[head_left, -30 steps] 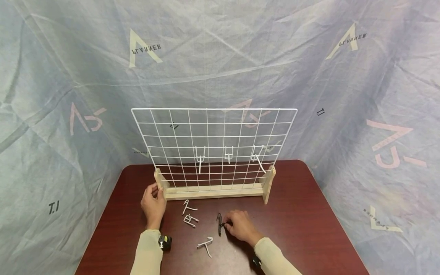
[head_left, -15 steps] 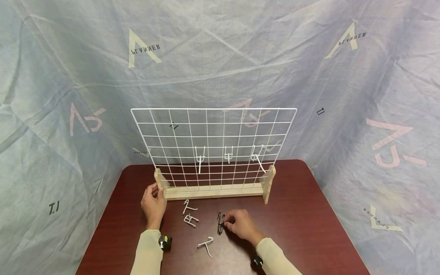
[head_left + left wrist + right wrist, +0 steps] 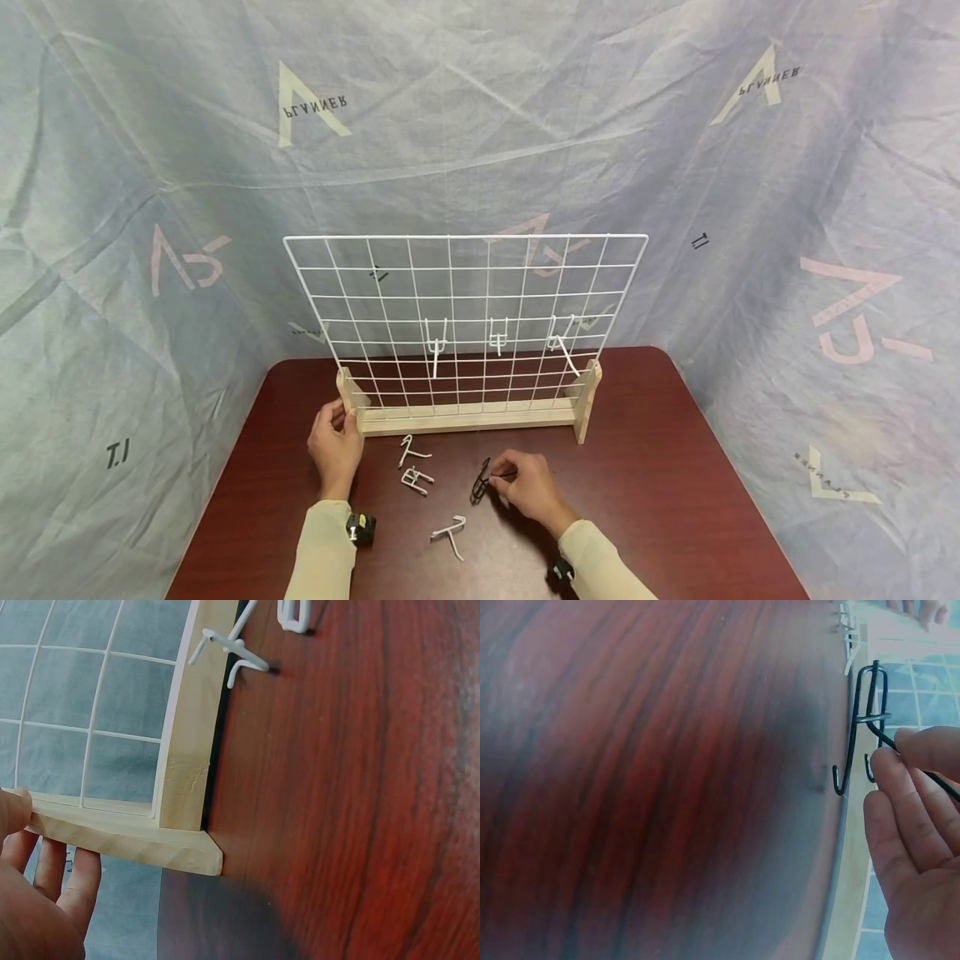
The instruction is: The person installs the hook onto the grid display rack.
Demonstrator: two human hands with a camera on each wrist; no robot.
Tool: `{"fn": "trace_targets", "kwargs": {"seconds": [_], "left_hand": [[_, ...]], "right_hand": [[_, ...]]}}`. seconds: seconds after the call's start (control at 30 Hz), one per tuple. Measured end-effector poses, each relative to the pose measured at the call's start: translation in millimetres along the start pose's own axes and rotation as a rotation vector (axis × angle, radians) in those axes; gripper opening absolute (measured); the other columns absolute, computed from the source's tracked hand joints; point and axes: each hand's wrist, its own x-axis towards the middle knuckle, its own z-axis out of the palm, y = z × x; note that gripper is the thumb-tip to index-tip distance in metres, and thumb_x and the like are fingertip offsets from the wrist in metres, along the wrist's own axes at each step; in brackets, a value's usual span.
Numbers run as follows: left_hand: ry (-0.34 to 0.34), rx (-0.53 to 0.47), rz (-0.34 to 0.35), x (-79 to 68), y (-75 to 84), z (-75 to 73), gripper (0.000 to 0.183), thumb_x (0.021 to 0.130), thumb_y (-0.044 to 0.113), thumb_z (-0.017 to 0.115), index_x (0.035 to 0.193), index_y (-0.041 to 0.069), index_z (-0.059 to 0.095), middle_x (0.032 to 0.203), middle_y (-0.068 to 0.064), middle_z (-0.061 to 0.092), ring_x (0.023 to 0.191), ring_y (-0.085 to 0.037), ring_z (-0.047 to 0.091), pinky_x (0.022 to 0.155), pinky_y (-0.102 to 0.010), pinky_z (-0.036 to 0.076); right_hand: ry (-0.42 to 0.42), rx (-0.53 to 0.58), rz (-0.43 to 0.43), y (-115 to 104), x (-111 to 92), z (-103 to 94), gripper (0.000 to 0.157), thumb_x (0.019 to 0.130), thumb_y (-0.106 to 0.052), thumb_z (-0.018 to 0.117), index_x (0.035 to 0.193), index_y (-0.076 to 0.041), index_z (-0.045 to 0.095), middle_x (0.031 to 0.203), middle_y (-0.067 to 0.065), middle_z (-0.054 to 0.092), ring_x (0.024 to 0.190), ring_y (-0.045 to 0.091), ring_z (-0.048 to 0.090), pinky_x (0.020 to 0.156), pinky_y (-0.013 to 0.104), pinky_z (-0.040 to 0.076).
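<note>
My left hand (image 3: pixel 335 442) grips the wooden end piece (image 3: pixel 135 844) at the left of a white wire grid panel (image 3: pixel 450 268), thumb on one face and fingers on the other. A black wire hook (image 3: pixel 853 727) is pinched by its long prong between thumb and fingers of my right hand (image 3: pixel 527 486). In the head view the hook is tilted, in front of the stand. In the right wrist view its two bent ends stick out past my fingertips.
Three white hooks hang in a row on the grid, a left one (image 3: pixel 437 348) among them. Loose on the dark red table (image 3: pixel 660 517) lie three white hooks: one by the base (image 3: pixel 408 454), a double-pronged one (image 3: pixel 415 479), another nearer me (image 3: pixel 450 529). Grey cloth (image 3: pixel 450 108) surrounds the table.
My right hand has moved slightly away from me, and the black hook in it has turned from nearly upright in view to slanted. The left hand stays where it was.
</note>
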Motion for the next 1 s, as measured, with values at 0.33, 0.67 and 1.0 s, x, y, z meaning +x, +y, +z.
{"fn": "trace_targets", "kwargs": {"seconds": [0.33,0.67,1.0], "left_hand": [[0.005,-0.006,-0.001,0.1,0.6,0.6,0.024,0.091,-0.001,0.078,0.115,-0.001,0.074,0.108,-0.022,0.074,0.098,-0.039,0.076,0.078,0.001,0.042],[0.009,-0.005,-0.010,-0.3,2.5,0.1,0.024,0.091,-0.001,0.077,0.115,-0.001,0.074,0.108,-0.022,0.074,0.098,-0.040,0.076,0.077,0.000,0.043],[0.019,-0.007,0.001,-0.6,4.3,-0.4,0.023,0.090,-0.002,0.077,0.113,-0.001,0.074,0.107,-0.023,0.075,0.097,-0.040,0.076,0.077,0.000,0.044]], "right_hand": [[0.035,0.096,0.039,0,-2,2.0,0.019,0.084,0.000,0.086,0.098,-0.005,0.076,0.087,0.003,0.080,0.076,0.005,0.074,0.068,0.022,0.061],[0.051,0.074,0.074,-4,-2,2.6,0.012,0.086,-0.004,0.086,0.091,-0.013,0.078,0.084,-0.005,0.079,0.075,0.002,0.073,0.069,0.022,0.061],[0.136,0.074,0.015,-12,6,1.4,0.016,0.087,-0.005,0.085,0.091,-0.018,0.076,0.087,-0.007,0.080,0.077,0.003,0.074,0.071,0.023,0.062]]}}
